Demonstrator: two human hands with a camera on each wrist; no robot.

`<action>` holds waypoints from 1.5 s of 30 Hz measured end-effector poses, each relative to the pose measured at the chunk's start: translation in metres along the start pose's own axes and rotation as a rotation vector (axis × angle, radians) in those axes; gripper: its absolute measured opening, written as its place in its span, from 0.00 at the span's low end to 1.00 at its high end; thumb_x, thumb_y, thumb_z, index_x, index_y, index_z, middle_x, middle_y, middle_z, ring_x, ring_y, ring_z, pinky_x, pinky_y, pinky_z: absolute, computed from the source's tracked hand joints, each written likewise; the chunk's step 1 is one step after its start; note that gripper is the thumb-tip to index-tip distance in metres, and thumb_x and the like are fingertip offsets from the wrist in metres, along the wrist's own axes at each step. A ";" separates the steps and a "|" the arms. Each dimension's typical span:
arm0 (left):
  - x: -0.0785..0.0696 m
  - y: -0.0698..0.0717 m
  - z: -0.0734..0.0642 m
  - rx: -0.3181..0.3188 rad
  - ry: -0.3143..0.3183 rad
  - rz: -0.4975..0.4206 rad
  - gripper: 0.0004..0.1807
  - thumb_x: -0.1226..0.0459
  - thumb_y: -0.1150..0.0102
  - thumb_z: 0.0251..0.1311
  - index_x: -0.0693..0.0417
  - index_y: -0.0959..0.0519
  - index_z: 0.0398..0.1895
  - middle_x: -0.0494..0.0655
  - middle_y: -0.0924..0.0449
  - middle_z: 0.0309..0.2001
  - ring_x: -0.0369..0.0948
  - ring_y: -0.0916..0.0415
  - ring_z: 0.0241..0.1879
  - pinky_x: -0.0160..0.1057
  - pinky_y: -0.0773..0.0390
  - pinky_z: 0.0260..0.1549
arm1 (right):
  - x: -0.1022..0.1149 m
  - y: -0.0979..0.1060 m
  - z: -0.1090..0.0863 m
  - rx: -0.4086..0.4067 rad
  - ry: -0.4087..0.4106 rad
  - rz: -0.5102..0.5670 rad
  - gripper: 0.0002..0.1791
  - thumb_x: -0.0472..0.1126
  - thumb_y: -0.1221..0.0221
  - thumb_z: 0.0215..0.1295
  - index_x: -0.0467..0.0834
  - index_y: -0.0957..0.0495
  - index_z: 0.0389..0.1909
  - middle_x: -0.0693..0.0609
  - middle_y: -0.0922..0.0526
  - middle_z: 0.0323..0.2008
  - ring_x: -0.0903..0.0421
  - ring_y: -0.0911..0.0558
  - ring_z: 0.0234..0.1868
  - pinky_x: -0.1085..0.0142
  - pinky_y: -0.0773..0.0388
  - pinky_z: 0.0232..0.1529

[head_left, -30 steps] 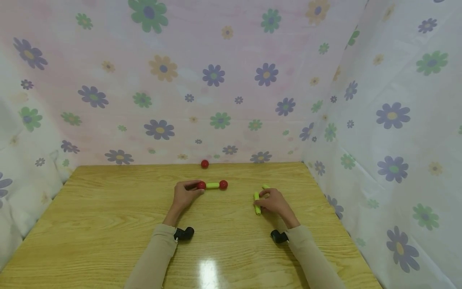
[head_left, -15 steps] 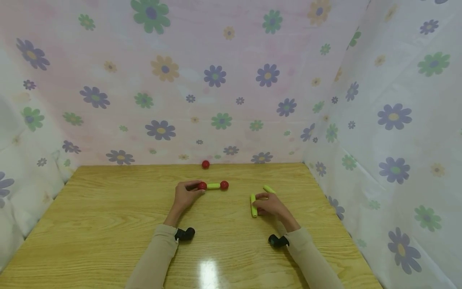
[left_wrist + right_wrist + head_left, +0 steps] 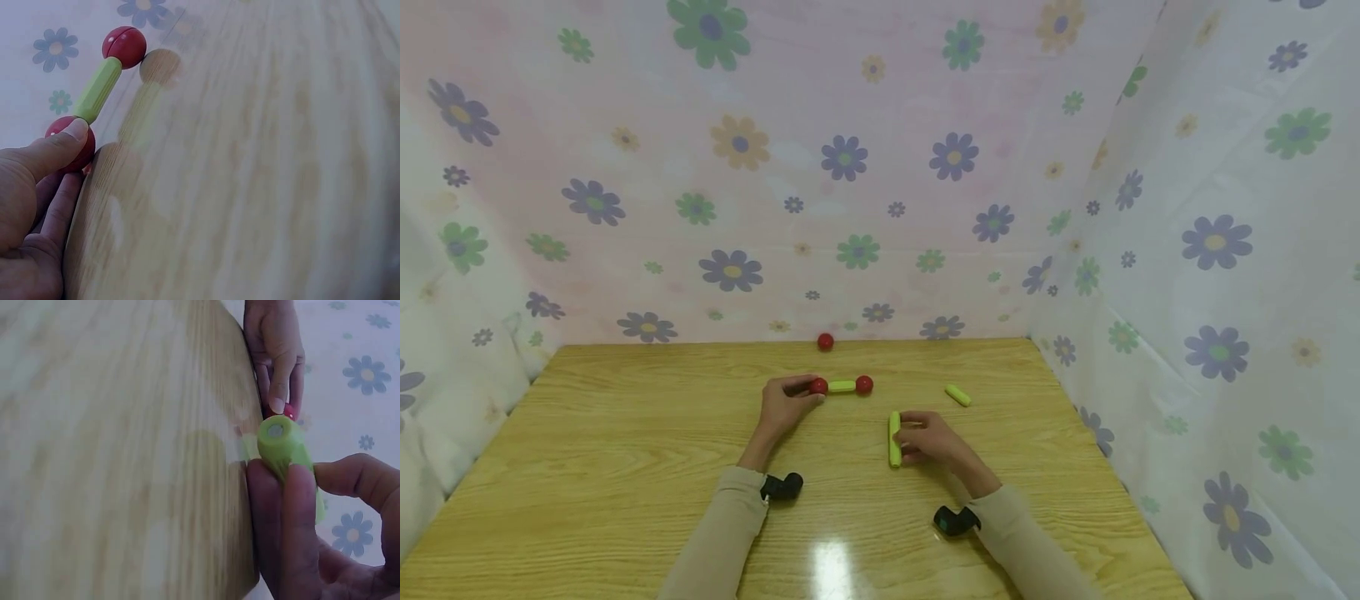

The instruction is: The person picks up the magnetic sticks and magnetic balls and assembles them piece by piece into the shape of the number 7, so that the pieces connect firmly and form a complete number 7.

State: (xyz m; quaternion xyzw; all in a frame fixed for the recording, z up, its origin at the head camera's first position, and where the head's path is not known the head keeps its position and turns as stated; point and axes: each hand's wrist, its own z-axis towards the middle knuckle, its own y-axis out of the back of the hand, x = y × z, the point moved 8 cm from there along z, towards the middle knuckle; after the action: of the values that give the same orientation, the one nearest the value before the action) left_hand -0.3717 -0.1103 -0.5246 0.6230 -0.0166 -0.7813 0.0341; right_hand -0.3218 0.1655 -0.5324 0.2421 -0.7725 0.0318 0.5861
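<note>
Person wears long plain beige sleeves. Left sleeve (image 3: 718, 529) at lower centre-left of head frame, right sleeve (image 3: 1030, 542) at lower centre-right; both run off bottom edge. Cuffs end at wrists, light creasing in cloth. Left hand (image 3: 781, 412) and right hand (image 3: 936, 438) bare. Black device at inner side of each cuff: left device (image 3: 784, 486), right device (image 3: 957, 521). Both stubby, elbow-bent, rounded end. Small pale bit below left one. Finer markings too small to read.

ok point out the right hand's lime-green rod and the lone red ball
Lime-green rod (image 3: 892, 442): head view, middle of its long side
Lone red ball (image 3: 825, 342): head view, middle of its front
</note>
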 end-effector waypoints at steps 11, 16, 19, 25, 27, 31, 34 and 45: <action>0.000 0.000 -0.001 0.001 0.001 -0.012 0.21 0.78 0.26 0.51 0.72 0.16 0.51 0.71 0.18 0.52 0.62 0.18 0.53 0.34 0.15 0.47 | 0.005 -0.015 0.004 0.030 0.024 0.053 0.33 0.38 0.46 0.75 0.28 0.43 0.75 0.35 0.14 0.50 0.58 0.13 0.37 0.69 0.16 0.32; 0.002 0.000 0.000 -0.005 0.012 -0.010 0.20 0.78 0.27 0.52 0.70 0.16 0.51 0.69 0.17 0.52 0.60 0.18 0.54 0.33 0.15 0.47 | 0.008 -0.017 0.003 0.043 0.064 0.037 0.32 0.39 0.49 0.77 0.30 0.44 0.76 0.37 0.15 0.51 0.57 0.13 0.39 0.66 0.15 0.37; 0.002 0.000 0.000 -0.003 0.018 -0.002 0.20 0.78 0.27 0.52 0.70 0.16 0.51 0.69 0.17 0.52 0.60 0.18 0.54 0.33 0.15 0.48 | 0.008 -0.018 0.002 0.061 0.079 0.078 0.32 0.38 0.52 0.78 0.31 0.46 0.77 0.34 0.16 0.52 0.54 0.12 0.43 0.63 0.14 0.42; 0.001 0.000 -0.001 -0.003 0.027 0.010 0.20 0.77 0.27 0.53 0.71 0.16 0.51 0.69 0.17 0.52 0.60 0.19 0.55 0.34 0.16 0.49 | 0.005 -0.016 0.001 0.072 0.072 0.166 0.32 0.36 0.52 0.79 0.30 0.49 0.78 0.33 0.18 0.53 0.51 0.12 0.48 0.59 0.14 0.49; 0.001 -0.001 -0.001 -0.003 0.032 0.008 0.20 0.77 0.27 0.53 0.70 0.16 0.51 0.69 0.17 0.52 0.59 0.19 0.55 0.35 0.16 0.50 | 0.004 -0.015 0.002 0.063 0.064 0.179 0.32 0.36 0.51 0.78 0.30 0.48 0.77 0.33 0.18 0.53 0.51 0.12 0.48 0.59 0.14 0.50; 0.001 -0.001 -0.001 0.001 0.041 0.009 0.20 0.76 0.27 0.53 0.69 0.15 0.51 0.68 0.17 0.53 0.59 0.19 0.55 0.35 0.16 0.50 | 0.002 -0.014 0.003 0.055 0.056 0.194 0.32 0.36 0.48 0.78 0.30 0.45 0.76 0.33 0.16 0.51 0.50 0.12 0.47 0.59 0.13 0.49; 0.001 -0.001 -0.001 0.001 0.041 0.015 0.20 0.76 0.27 0.53 0.69 0.16 0.52 0.68 0.17 0.53 0.58 0.19 0.55 0.35 0.16 0.51 | 0.001 -0.014 0.003 0.059 0.051 0.205 0.32 0.37 0.47 0.77 0.29 0.44 0.75 0.34 0.16 0.51 0.50 0.12 0.46 0.60 0.13 0.48; 0.001 -0.001 -0.001 -0.004 0.029 0.009 0.20 0.77 0.27 0.53 0.69 0.16 0.52 0.68 0.17 0.53 0.59 0.19 0.55 0.36 0.16 0.51 | 0.001 -0.020 0.006 0.079 0.061 0.210 0.33 0.37 0.45 0.77 0.28 0.44 0.75 0.33 0.15 0.51 0.52 0.11 0.44 0.60 0.13 0.48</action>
State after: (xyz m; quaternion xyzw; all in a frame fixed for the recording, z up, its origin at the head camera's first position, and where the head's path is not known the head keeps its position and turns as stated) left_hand -0.3706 -0.1097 -0.5258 0.6342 -0.0177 -0.7720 0.0390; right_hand -0.3193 0.1451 -0.5379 0.1814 -0.7737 0.1307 0.5928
